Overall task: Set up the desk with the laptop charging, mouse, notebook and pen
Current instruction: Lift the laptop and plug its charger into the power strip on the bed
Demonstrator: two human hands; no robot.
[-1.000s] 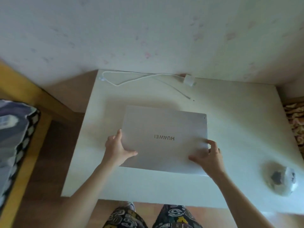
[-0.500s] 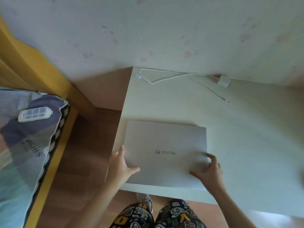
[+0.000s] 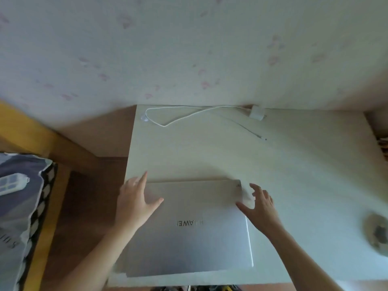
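The closed Huawei laptop (image 3: pixel 189 227) lies on the counter (image 3: pixel 294 175), near its front edge. Both hands, left hand (image 3: pixel 134 204) and right hand (image 3: pixel 262 208), rest spread on its far corners, fingers unclenched, seemingly gripping nothing. Charger cable (image 3: pixel 189 114) behind the laptop lies unplugged; mouse, notebook, pen unseen.

Pale, wood-grain rectangular desk (image 3: pixel 294 175), back edge against the wall. Lying directly on it: a closed silver laptop (image 3: pixel 189 238), lid logo reading away from the viewer, spanning the space between the fingers of both hands; a white looped charging cable (image 3: pixel 178 118) with white square adapter (image 3: pixel 257 112), well beyond the fingertips along the back edge; a blurred round grey object (image 3: pixel 378 233), far outboard of the right-hand fingers.
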